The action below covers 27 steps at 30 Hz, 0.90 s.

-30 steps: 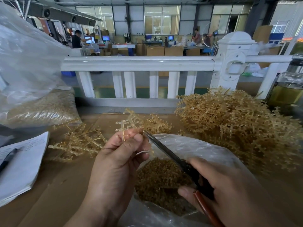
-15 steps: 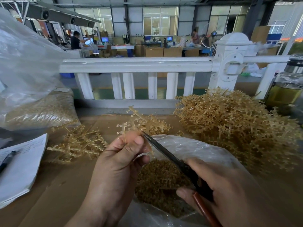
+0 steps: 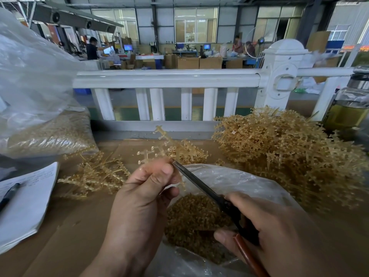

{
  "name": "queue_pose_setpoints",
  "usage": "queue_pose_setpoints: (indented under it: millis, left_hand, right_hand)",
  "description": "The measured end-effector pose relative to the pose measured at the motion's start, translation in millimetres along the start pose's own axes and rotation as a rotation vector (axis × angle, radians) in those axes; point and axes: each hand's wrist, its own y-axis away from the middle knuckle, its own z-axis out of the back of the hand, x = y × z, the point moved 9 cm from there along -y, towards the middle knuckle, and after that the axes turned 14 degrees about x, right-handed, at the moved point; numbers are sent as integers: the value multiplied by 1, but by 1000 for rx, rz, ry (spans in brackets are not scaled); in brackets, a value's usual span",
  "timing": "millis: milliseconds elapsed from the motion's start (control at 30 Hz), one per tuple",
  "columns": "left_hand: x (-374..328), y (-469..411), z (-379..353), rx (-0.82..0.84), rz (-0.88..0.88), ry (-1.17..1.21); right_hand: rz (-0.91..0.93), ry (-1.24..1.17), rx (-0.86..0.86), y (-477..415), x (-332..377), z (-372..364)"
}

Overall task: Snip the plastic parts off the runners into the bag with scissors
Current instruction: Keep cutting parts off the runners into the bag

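Observation:
My left hand [image 3: 139, 198] pinches a pale amber plastic runner [image 3: 157, 148] between thumb and fingers, above the open clear bag [image 3: 235, 180]. Its branches stick up past my fingertips. My right hand [image 3: 273, 232] grips the dark scissors [image 3: 201, 188] by their brown-red handle. The blade tips meet the runner right at my left thumb. Inside the bag lies a heap of small snipped amber parts [image 3: 191, 218].
A big pile of uncut runners [image 3: 289, 152] fills the right side, a smaller pile [image 3: 95, 174] lies on the left. A filled plastic bag [image 3: 48, 132] stands at far left, papers with a pen [image 3: 22, 198] below it. A white railing [image 3: 165, 80] bounds the table's far edge; a jar [image 3: 347, 108] stands right.
The runner has risen a little in my left hand and turned, and the scissor tips have closed in against my thumb. Both hands keep their grip.

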Motion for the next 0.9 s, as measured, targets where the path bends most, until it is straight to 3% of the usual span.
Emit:
queue_pose_setpoints:
  millis: [433,900]
  left_hand:
    - [3,0,-1,-10,22,31]
    - [0,3,-1,-36,6,6]
  right_hand:
    - [30,8,-97,3,0,3]
    - [23,35,-92,4,-1,3]
